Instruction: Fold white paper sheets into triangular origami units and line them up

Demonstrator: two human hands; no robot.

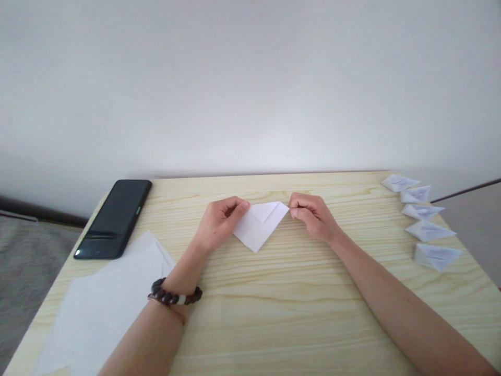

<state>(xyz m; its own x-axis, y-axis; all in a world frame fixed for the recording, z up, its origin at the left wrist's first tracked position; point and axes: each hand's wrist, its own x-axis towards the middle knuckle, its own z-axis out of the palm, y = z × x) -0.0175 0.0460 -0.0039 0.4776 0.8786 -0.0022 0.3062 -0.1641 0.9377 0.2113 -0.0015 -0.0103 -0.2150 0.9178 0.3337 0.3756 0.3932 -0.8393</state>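
A small folded sheet of white paper (pixel 258 227) is held between my hands just above the table, one corner pointing down toward me. My left hand (pixel 224 219) pinches its left edge, thumb on top and the fingers curled behind. At the paper's right corner, my right hand (pixel 313 214) is closed, with thumb and forefinger pinching the tip. A triangular flap with creases shows along the paper's upper edge. The fingers of both hands partly hide its two side corners.
White paper sheets (pixel 97 308) lie at the left, partly under my left forearm. A black phone (pixel 115 219) rests behind them. Several folded white paper pieces (pixel 429 230) stand in a column along the right edge of the wooden table (pixel 274 324). A pale wall (pixel 250 89) rises behind.
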